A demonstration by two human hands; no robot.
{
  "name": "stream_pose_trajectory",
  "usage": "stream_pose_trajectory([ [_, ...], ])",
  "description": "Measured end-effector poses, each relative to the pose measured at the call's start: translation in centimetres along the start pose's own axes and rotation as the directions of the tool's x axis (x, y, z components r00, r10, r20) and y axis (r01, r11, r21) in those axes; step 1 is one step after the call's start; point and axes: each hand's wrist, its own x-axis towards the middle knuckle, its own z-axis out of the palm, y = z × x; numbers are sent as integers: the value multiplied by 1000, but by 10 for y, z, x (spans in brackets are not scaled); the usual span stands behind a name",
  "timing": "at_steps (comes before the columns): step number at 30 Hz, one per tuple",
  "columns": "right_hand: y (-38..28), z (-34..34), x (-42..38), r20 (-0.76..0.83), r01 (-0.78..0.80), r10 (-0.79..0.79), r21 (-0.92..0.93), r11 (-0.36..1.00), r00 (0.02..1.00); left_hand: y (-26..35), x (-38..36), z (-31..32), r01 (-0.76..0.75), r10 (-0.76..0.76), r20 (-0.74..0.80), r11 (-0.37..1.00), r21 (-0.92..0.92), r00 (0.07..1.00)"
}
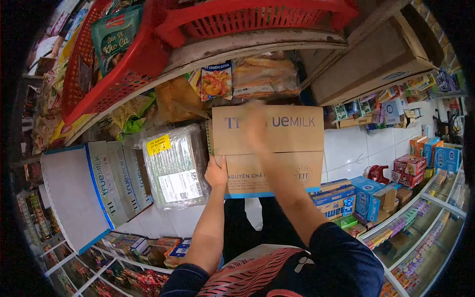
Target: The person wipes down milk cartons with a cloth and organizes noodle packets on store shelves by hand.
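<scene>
A brown cardboard box printed "TH true MILK" lies in front of my body with its blue-edged side toward me. My left hand holds the box's left edge, thumb on the face and the other fingers mostly hidden. Across the upper part of the box reaches my right hand, smeared by motion. A pale blur shows at its fingertips, and I cannot make out whether it is a held thing. Left of the box sits a plastic-wrapped parcel with a white shipping label and a yellow sticker.
Red plastic baskets stand on a shelf above, one holding a green seasoning packet. Bagged snacks lie beneath that shelf. An open carton is at upper right. More milk cartons and glass display cases flank me.
</scene>
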Motion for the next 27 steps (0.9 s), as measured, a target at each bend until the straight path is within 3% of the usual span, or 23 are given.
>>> stream_pose_trajectory([
  [1,-23,21,-5,96,23,-35,122,992,995,3,1,-1,1,-1,2,1000,8,1000],
  [3,-57,29,-2,395,265,-299,139,954,869,8,0,-8,64,-70,97,996,60,993],
  [4,-58,24,3,387,255,-290,140,957,875,8,1,-10,52,-59,98,996,69,993],
  [6,-49,9,13,266,503,-514,114,857,815,10,1,-11,69,-73,110,997,45,991],
  [8,-16,-13,13,337,355,-368,102,929,866,10,1,-11,58,-61,108,998,25,992],
  [9,24,-10,8,282,254,-261,65,965,923,10,1,-11,62,-63,101,998,13,993],
  [10,26,-49,9,269,-89,92,-23,996,959,10,0,-10,59,-59,103,998,9,993],
  [11,57,-71,-2,-42,92,-97,-123,988,994,8,0,-9,50,-52,90,998,26,995],
  [13,97,-112,-20,-64,-304,312,110,946,948,9,3,-8,52,-55,74,998,37,996],
  [14,103,-127,-28,-134,-396,391,-15,918,911,10,4,-7,69,-71,84,997,26,994],
  [15,98,-123,-36,-120,-400,395,-18,916,911,7,1,-7,84,-86,97,996,24,992],
  [17,78,-91,-49,-330,-481,423,-118,869,844,1,0,-3,72,-74,79,997,29,994],
  [19,27,-48,-54,-90,-397,391,-60,916,916,0,2,3,55,-56,52,998,25,997],
  [20,-3,-17,-57,86,-418,409,164,894,908,0,3,3,44,-45,27,999,23,999],
  [21,-36,-21,-53,360,-349,282,135,927,889,-3,1,5,34,-34,5,999,22,999],
  [22,-70,-25,-49,601,-272,129,153,950,789,-9,1,5,29,-30,8,999,32,1000],
  [23,-72,-21,-53,598,-281,136,156,947,790,-15,1,6,70,-74,118,997,32,990],
  [24,-71,-14,-56,398,67,-150,214,974,905,-18,3,7,112,-117,224,993,33,967],
  [25,-69,-9,-60,182,409,-441,189,893,879,-16,2,6,108,-113,228,993,37,967],
  [27,-20,-25,-65,297,105,-177,244,964,938,-10,0,7,78,-83,-18,976,-205,996],
])
